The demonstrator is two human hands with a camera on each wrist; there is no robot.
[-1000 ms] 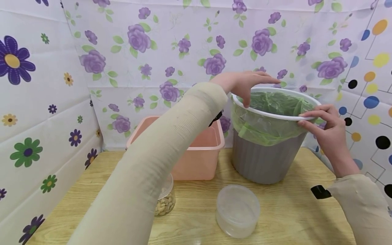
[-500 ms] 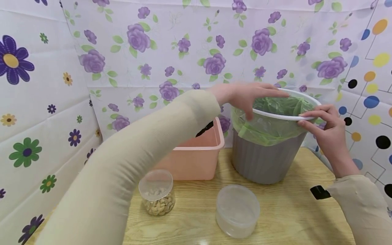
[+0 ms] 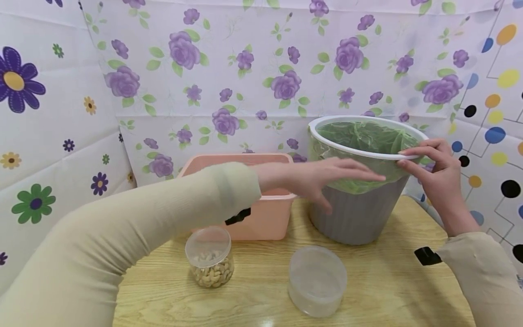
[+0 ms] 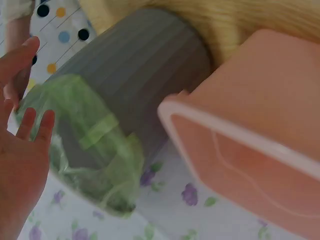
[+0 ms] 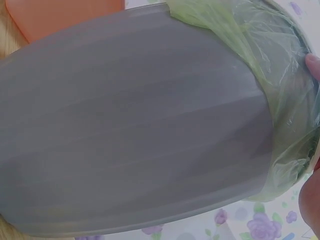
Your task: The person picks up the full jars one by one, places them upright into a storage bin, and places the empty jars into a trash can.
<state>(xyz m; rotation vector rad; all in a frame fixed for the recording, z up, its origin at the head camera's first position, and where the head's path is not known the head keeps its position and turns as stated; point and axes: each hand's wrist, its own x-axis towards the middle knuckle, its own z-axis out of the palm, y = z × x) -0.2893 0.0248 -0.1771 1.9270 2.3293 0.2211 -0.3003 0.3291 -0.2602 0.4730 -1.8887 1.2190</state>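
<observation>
A grey ribbed bin (image 3: 359, 215) stands at the table's back right. It is lined with a green bag (image 3: 363, 136) that folds out under a white rim ring (image 3: 327, 141). My right hand (image 3: 426, 165) pinches the ring at its right side, fingers on top and thumb beneath. My left hand (image 3: 323, 177) hovers open with straight fingers in front of the bin's upper left wall, just below the bag's overhang. In the left wrist view the open left hand (image 4: 22, 165) is beside the bag (image 4: 95, 150). The right wrist view shows the bin wall (image 5: 140, 125) and one fingertip (image 5: 312, 62).
A pink plastic tub (image 3: 265, 218) stands left of the bin, against the flowered backdrop. In front of it are a clear jar of cashews (image 3: 210, 259) and a round translucent lidded container (image 3: 316, 279). The wooden table (image 3: 388, 286) is bare at the front right.
My left hand has come off the ring's left side and dropped down in front of the bin. The lowered arm now uncovers the jar and tub. The right hand has kept its hold.
</observation>
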